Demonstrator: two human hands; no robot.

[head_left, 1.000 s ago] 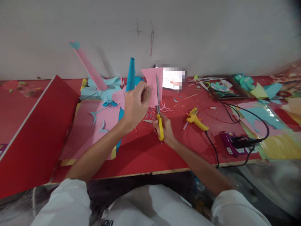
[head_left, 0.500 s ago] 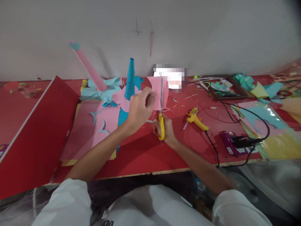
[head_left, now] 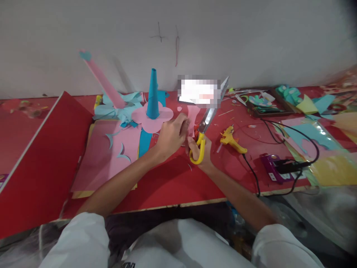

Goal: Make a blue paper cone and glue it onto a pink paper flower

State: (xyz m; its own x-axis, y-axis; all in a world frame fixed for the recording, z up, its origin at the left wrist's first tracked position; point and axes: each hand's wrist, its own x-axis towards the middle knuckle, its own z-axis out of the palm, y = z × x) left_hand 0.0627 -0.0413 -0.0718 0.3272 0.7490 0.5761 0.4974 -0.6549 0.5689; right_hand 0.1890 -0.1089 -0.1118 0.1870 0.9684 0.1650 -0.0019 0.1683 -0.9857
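My left hand pinches a small pink paper piece low over the red table. My right hand grips yellow-handled scissors, whose blades point up and to the right, beside the paper. Just behind my left hand a blue paper cone stands upright on a pink flower-shaped cutout.
A yellow glue gun lies right of my hands, its black cord running to a purple power strip. Pink sheets and a raised red board lie left. Paper scraps and a framed piece crowd the back right.
Both hands came down toward the table. The pink piece is now smaller and lower, and the scissors swung from upright to a slant toward the right.
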